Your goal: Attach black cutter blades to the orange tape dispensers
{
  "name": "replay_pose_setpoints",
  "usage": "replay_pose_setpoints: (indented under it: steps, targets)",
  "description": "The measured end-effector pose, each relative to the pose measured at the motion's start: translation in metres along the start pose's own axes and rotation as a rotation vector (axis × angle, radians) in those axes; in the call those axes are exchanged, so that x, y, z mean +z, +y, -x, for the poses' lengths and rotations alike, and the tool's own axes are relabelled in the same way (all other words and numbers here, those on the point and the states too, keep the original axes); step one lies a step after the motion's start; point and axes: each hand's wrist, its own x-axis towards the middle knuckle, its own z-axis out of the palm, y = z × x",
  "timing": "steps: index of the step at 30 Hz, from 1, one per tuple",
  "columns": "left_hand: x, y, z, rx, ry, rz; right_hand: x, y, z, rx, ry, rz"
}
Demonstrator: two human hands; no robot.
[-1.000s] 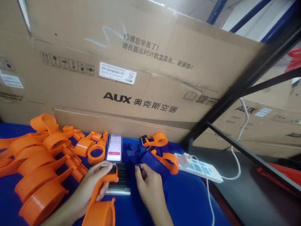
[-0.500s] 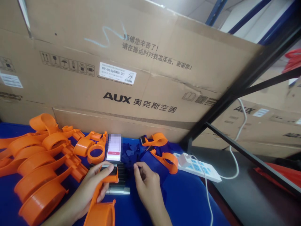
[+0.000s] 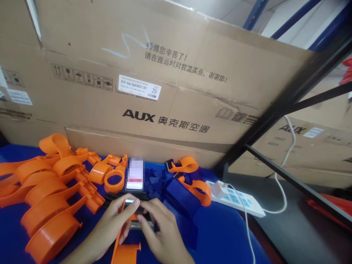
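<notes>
My left hand (image 3: pixel 112 223) is closed around the neck of an orange plastic handle part (image 3: pixel 125 251) whose cup end reaches the bottom edge of the view. My right hand (image 3: pixel 159 229) meets it at the part's top end, fingers curled and pressed on a small dark piece (image 3: pixel 137 209) there; I cannot make out what the fingertips grip. Both hands work over a blue table (image 3: pixel 220 234), just in front of a phone (image 3: pixel 134 175) propped upright.
Several orange handle parts (image 3: pixel 52 190) are heaped at the left. Two more orange parts (image 3: pixel 196 187) and dark blue pieces (image 3: pixel 178 194) lie right of the phone. A white power strip (image 3: pixel 236 200) with cable sits at the table's right edge. A large cardboard box (image 3: pixel 165 91) walls the back.
My right hand moved left and joined my left hand at the top end of the orange part. The view shifted slightly down.
</notes>
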Motion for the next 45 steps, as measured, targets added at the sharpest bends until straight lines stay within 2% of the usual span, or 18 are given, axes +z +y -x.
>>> replay_pose_setpoints:
  steps: [2, 7, 9, 11, 15, 17, 19, 26, 29, 32, 35, 41, 45]
  targets:
    - [-0.003, 0.002, -0.001, -0.006, 0.022, 0.016, -0.002, -0.001, 0.001, 0.016, 0.025, -0.013]
    - [-0.016, 0.022, -0.002, 0.060, 0.174, 0.202, -0.011, 0.005, 0.003, 0.135, 0.259, 0.002]
    - [-0.022, 0.030, -0.002, 0.087, 0.189, 0.270, -0.015, 0.009, 0.002, 0.166, 0.292, 0.055]
    - [-0.027, 0.034, -0.003, 0.066, 0.168, 0.320, -0.017, 0.012, 0.001, 0.166, 0.222, 0.127]
    - [-0.037, 0.031, -0.007, -0.022, 0.117, 0.412, -0.012, 0.008, -0.001, 0.085, -0.042, 0.236]
    - [-0.039, 0.028, -0.009, -0.028, 0.106, 0.420, -0.008, 0.006, -0.002, 0.061, -0.101, 0.260]
    - [-0.039, 0.024, -0.011, -0.017, 0.100, 0.405, -0.004, 0.005, -0.001, 0.061, -0.107, 0.278]
    - [-0.023, 0.014, -0.008, 0.062, 0.127, 0.187, -0.004, 0.008, 0.000, 0.039, 0.046, 0.172]
    - [-0.016, 0.006, -0.004, 0.037, 0.040, 0.066, -0.007, 0.001, 0.000, 0.026, 0.083, 0.043]
    - [-0.010, -0.001, -0.001, 0.004, -0.065, -0.061, -0.007, -0.006, 0.000, 0.040, 0.049, -0.043]
    - [-0.008, -0.003, 0.000, 0.012, -0.104, -0.122, -0.006, -0.010, -0.002, 0.084, 0.041, -0.089]
    - [-0.020, 0.005, -0.002, 0.090, -0.022, -0.116, -0.012, -0.007, -0.005, 0.196, 0.154, -0.124]
    - [-0.040, 0.025, -0.001, 0.123, 0.104, 0.066, -0.032, 0.005, -0.004, 0.261, 0.375, -0.073]
